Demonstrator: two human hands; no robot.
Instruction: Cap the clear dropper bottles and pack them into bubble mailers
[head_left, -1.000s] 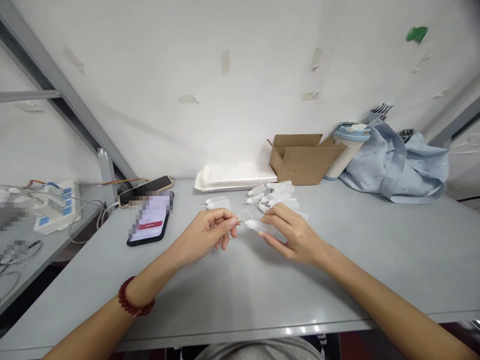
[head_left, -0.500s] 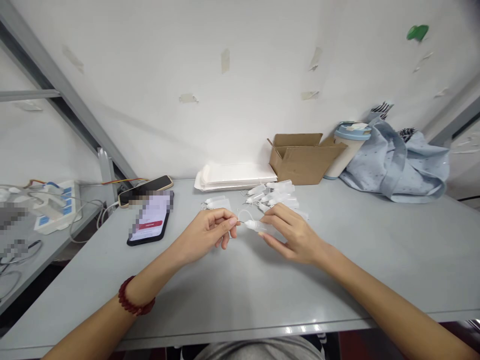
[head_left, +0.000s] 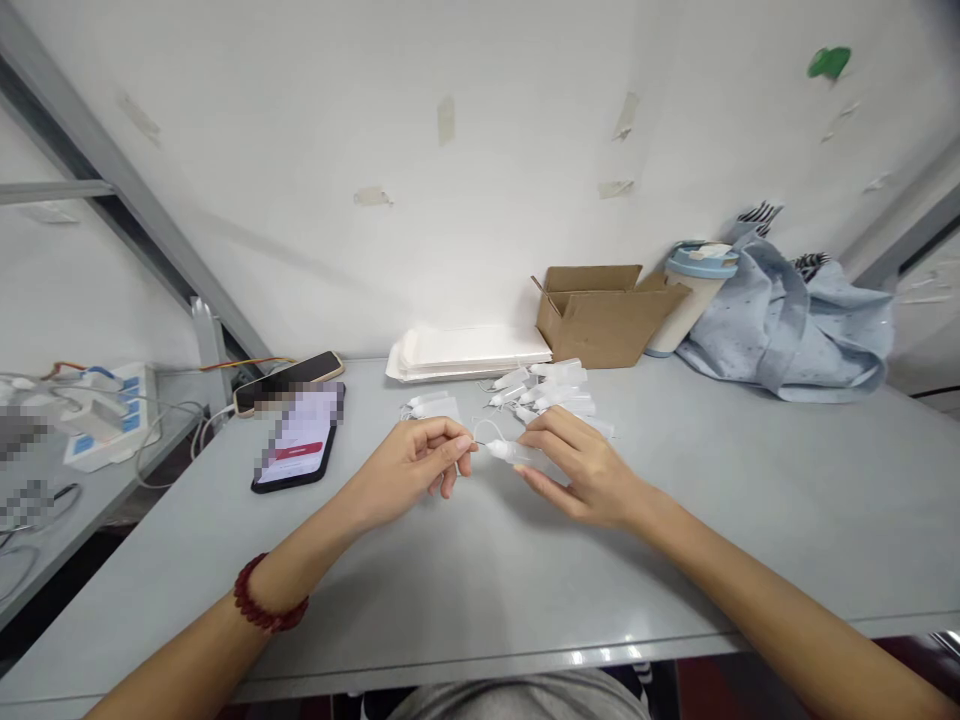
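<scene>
My right hand (head_left: 585, 465) is closed around a small translucent needle-tip squeeze bottle (head_left: 504, 451), its nozzle pointing left. From that nozzle a thin dark needle runs into the pinched thumb and finger of my left hand (head_left: 427, 458). A thin white loop, like a cap tether, arches over the nozzle; where it ends at my left fingers is too small to make out. Behind my right hand lies a pile of similar bottles (head_left: 559, 375). A smaller group of bottles (head_left: 433, 405) rests beyond my left hand, partly hidden by it.
Flat white packages (head_left: 469, 350) lie along the wall beside an open cardboard box (head_left: 600, 325). A lidded cup (head_left: 686, 300) and a blue cloth bag (head_left: 795, 330) stand at the right. Two phones, one with a lit screen (head_left: 300, 440), lie left; a power strip (head_left: 112, 430) is farther left.
Both hands keep the same hold on the bottle and its needle. The whole view has shifted very slightly; otherwise nothing visibly differs.
</scene>
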